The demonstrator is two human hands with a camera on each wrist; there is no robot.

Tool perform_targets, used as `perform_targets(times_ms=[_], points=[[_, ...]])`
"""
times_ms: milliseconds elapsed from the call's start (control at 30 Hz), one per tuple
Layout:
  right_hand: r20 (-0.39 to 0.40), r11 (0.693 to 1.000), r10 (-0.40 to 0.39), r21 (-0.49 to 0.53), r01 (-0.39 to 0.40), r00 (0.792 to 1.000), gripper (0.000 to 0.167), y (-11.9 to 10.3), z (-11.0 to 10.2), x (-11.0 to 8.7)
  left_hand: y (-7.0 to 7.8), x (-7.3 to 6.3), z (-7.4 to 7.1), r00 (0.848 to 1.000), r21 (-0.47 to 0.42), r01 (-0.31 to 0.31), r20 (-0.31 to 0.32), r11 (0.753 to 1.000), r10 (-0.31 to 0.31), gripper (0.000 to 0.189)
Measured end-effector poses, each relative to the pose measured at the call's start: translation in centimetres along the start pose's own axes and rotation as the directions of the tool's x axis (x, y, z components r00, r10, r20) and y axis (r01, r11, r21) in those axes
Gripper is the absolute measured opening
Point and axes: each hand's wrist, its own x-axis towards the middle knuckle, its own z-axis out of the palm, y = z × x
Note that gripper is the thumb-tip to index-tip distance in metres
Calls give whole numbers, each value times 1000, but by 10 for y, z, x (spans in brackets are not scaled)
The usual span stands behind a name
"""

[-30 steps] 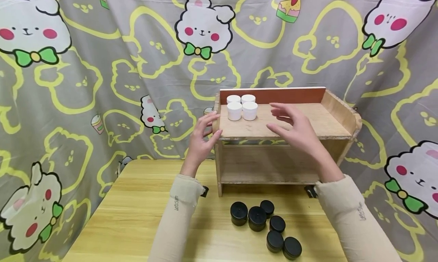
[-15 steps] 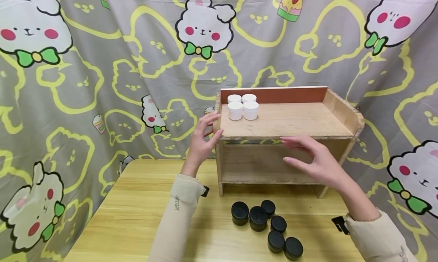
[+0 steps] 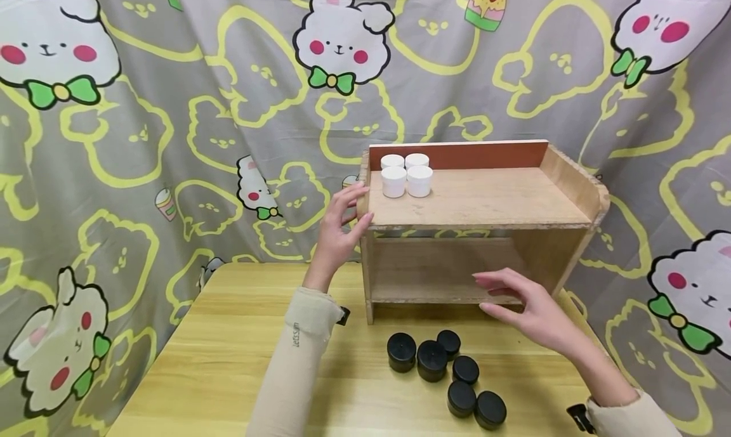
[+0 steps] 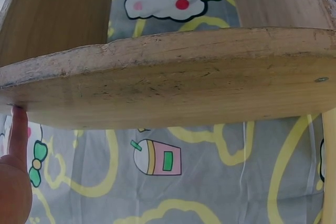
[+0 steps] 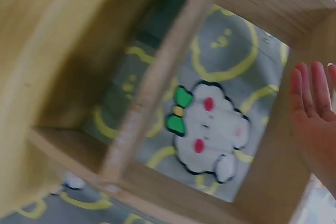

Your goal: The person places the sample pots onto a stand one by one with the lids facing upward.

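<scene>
My left hand (image 3: 338,228) rests against the left side panel of a two-tier wooden shelf (image 3: 480,202). In the left wrist view, one straight finger (image 4: 19,137) touches the panel's outer face (image 4: 173,98). My right hand (image 3: 531,307) hovers in front of the lower tier, fingers apart and holding nothing. Several white lidded jars (image 3: 419,182) stand in a tight block at the left of the top tier. Below the right hand, several black lidded jars (image 3: 432,362) stand on the table, some larger than others. The right wrist view shows the right hand (image 5: 317,114) beside the shelf's frame.
The shelf stands toward the back right of a yellow wood-grain table (image 3: 217,354). Its top tier has a brown back board (image 3: 457,155) and a raised right side panel (image 3: 573,180). A grey patterned curtain (image 3: 228,107) hangs behind.
My right hand has moved down and to the right, from above the top tier to in front of the lower tier. The left hand and the jars keep their places.
</scene>
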Motion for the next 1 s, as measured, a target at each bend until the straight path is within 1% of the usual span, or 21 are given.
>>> perform_targets(times_ms=[67, 300, 400, 500, 567, 767, 833, 900, 1000], points=[[9, 1000, 21, 12, -21, 1000, 46, 9, 7, -6, 3, 1, 1, 1000, -1, 8, -6, 1000, -8, 46], [61, 995, 95, 23, -97, 994, 42, 39, 34, -22, 32, 0, -2, 1000, -3, 17, -7, 1000, -17, 43], [106, 989, 130, 59, -136, 986, 42, 49, 44, -25, 35, 0, -2, 1000, 4, 20, -12, 1000, -20, 42], [182, 974, 169, 122, -193, 969, 42, 56, 52, -26, 34, 0, -1, 1000, 10, 20, -13, 1000, -20, 42], [227, 966, 186, 136, -220, 956, 43, 61, 55, -27, 34, 0, 0, 1000, 10, 21, -11, 1000, -21, 42], [303, 963, 185, 133, -234, 935, 48, 77, 63, -27, 35, 0, 0, 1000, -6, 25, -4, 1000, -25, 42], [337, 956, 187, 154, -250, 923, 50, 82, 67, -27, 33, 1, 0, 1000, -8, 27, -5, 1000, -27, 42], [372, 948, 185, 176, -265, 910, 51, 87, 70, -27, 27, 1, 1, 1000, -3, 29, -8, 1000, -29, 43], [405, 943, 174, 195, -271, 898, 52, 91, 74, -27, 15, 1, 2, 1000, 7, 27, -10, 1000, -27, 44]])
